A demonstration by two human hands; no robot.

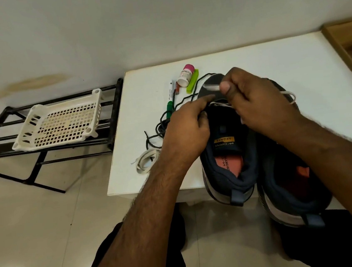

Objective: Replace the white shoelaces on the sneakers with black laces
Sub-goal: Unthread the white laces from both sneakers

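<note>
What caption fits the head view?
Right hand pinches a white lace on the left sneaker; black lace lies beside it.

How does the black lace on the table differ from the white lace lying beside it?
The black lace is thin and sprawls in long loose curves toward the bottle; the white lace is flat, wider and bunched in a small heap near the table edge. Both lie loose, out of the shoes.

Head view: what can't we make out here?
- Left sneaker eyelets: hidden by both hands, left hand, right hand.
- Right sneaker front: behind the right forearm.
- White lace in the right hand's pinch: motion-blurred.
- Bottle label: too small to read.
</note>
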